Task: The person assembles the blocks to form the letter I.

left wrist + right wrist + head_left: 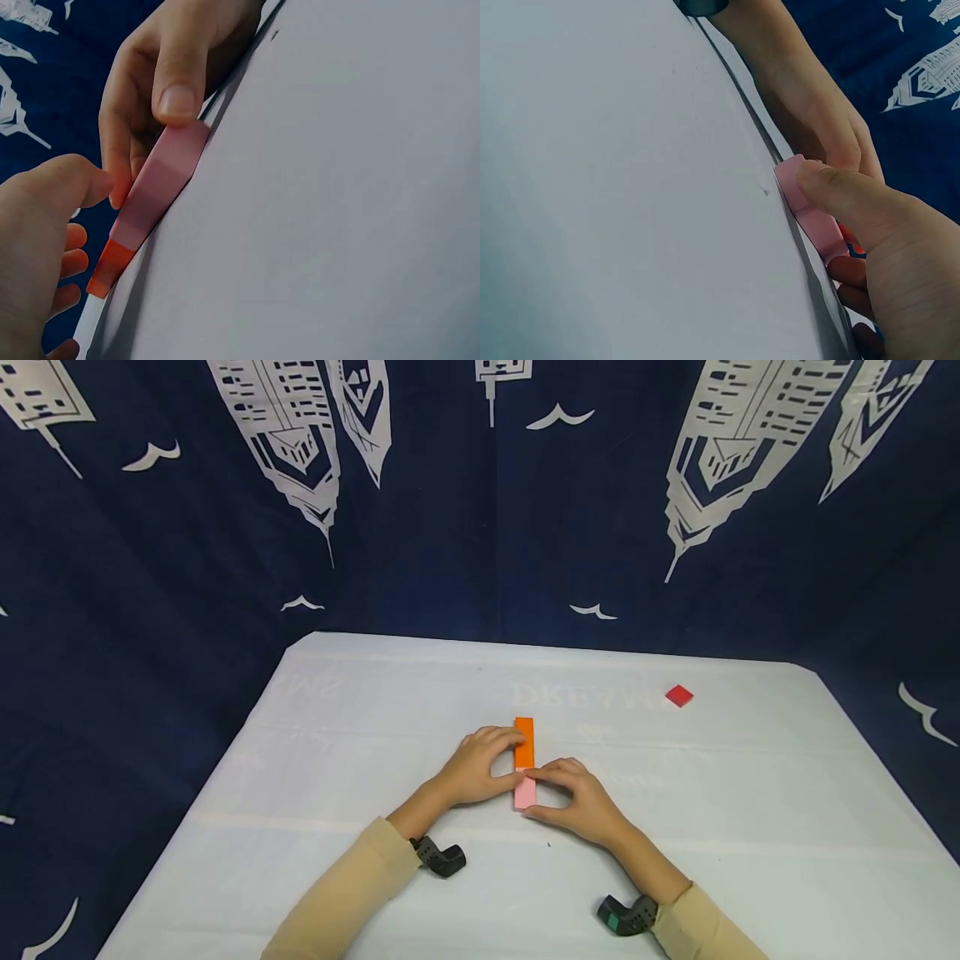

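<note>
A pink block (525, 794) lies end to end with an orange block (524, 743) on the white table, in a straight line. My right hand (587, 802) pinches the pink block lengthwise, its thumb on the near end and index finger by the join. In the right wrist view that thumb (832, 184) presses on the end of the pink block. Beside the left edge of both blocks is my left hand (476, 767), thumb and fingers apart and loosely bent. A gap shows between the left thumb (82, 184) and the blocks in the left wrist view.
A small red piece (679, 696) lies toward the far right of the white table (300, 860). Dark blue cloth (495, 527) with white building and bird prints hangs behind the table. A black wrist camera (441, 857) sits on the left wrist, another (626, 916) on the right.
</note>
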Tool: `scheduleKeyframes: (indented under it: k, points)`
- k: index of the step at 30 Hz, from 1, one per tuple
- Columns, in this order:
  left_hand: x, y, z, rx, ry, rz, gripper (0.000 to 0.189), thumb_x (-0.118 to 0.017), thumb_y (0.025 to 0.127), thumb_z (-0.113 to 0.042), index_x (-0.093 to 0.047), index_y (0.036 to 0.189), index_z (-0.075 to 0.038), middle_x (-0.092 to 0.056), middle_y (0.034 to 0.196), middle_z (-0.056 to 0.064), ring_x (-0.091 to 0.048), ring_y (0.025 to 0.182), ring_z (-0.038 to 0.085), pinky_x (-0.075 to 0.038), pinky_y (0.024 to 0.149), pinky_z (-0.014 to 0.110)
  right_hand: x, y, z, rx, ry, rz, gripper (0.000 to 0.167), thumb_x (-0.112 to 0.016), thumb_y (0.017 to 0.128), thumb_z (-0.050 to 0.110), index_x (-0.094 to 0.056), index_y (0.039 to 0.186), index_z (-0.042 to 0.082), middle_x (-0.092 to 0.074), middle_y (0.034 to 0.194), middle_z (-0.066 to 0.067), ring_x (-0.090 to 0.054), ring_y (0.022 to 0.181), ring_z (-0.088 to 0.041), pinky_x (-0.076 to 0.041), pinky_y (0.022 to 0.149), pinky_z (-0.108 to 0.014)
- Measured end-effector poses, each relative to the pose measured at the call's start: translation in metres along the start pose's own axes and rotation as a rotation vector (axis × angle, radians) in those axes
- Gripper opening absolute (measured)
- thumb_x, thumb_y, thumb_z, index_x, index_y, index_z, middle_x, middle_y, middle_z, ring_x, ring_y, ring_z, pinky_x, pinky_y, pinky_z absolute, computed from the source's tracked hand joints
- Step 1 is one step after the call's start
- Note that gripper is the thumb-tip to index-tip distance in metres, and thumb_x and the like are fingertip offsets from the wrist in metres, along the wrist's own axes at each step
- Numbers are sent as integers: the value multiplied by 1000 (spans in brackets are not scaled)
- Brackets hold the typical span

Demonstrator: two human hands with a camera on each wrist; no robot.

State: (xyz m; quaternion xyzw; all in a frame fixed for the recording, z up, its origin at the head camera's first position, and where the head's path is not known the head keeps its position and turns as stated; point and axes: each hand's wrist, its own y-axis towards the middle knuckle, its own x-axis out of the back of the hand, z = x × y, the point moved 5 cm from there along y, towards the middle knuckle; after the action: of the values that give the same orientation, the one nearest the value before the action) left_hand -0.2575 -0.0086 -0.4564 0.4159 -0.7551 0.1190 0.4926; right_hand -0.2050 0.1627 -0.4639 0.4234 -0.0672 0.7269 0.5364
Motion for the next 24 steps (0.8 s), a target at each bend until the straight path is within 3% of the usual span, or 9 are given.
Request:
scheduleKeyframes:
  k: [8,24]
  points:
    - [-4,-8,-6,-29,20,11,58,-62,91,-43,-51,139,-13,-48,145,4,-40,134,21,-33,106,49,-2,-1,1,24,-4,-14,48,-86,74,29,-72,118,14,-67,107,7,-56,105,-17,-47,89,-46]
    - [-8,-9,-3,-43,18,-3,58,-63,91,-44,-52,139,-13,-47,146,3,-40,134,21,-34,105,49,0,-1,0,6,-8,2,49,-86,73,30,-72,118,15,-66,106,8,-55,104,-15,-48,90,-43]
